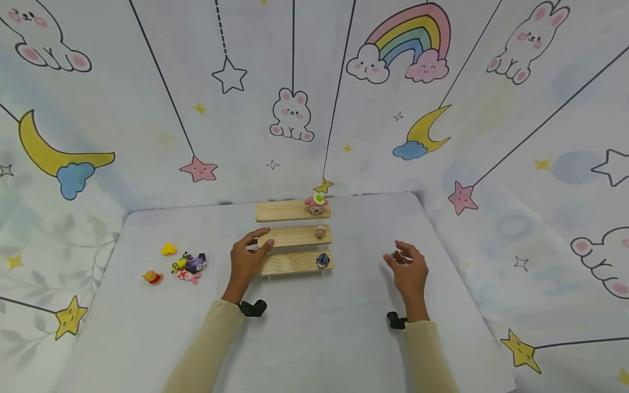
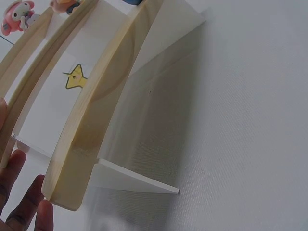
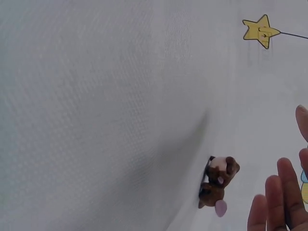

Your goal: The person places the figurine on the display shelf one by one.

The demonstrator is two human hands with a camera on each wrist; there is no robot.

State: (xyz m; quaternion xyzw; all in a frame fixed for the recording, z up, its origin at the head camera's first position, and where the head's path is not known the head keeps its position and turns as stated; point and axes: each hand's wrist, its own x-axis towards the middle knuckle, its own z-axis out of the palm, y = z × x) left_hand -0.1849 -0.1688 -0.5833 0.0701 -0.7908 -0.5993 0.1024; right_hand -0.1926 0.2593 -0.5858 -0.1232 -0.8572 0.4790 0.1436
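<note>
A three-tier display rack [image 1: 290, 236] has light wooden boards on clear supports. My left hand [image 1: 245, 262] holds the left end of its middle board, thumb on the near side and index finger on the far side. Below, its other fingers [image 2: 21, 207] come close to the lowest board's end. At the right ends of the boards stand a pink figurine [image 1: 316, 204], a small brownish one [image 1: 320, 232] and a blue one [image 1: 322, 260]. My right hand [image 1: 411, 273] is apart from the rack, fingers loosely extended. Near it is a brown figurine [image 3: 216, 185], not gripped.
On the left of the white table [image 1: 314, 338] lie several figurines: a yellow one [image 1: 169, 249], a purple one [image 1: 196, 263], a pink-and-white one [image 1: 189, 277] and a bear in red [image 1: 153, 277]. A patterned cloth backdrop [image 1: 295, 158] rises behind the table.
</note>
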